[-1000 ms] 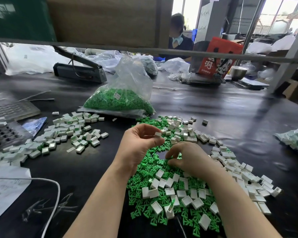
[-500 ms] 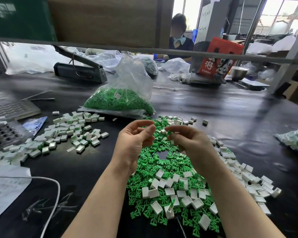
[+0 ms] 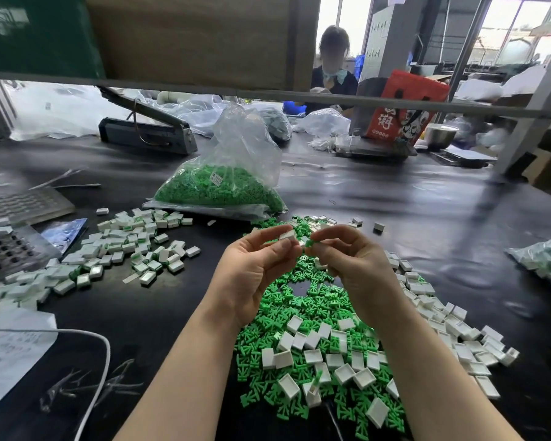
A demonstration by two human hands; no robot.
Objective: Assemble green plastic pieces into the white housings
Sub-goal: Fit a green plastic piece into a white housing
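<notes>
Both hands are hovering raised over the loose pile of green pieces and white housings — the left hand is pinching a white housing, the right hand is pinching a green piece just beside it. Finished housings are lying to the left, a bag of green pieces farther back on the black table.

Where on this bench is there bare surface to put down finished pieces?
Bare black table lies right of the bag of green pieces, stretching to the small bag at the right edge. A narrower bare strip runs between the left pile of housings and the left forearm. The mixed green-and-white heap under the hands is crowded.
</notes>
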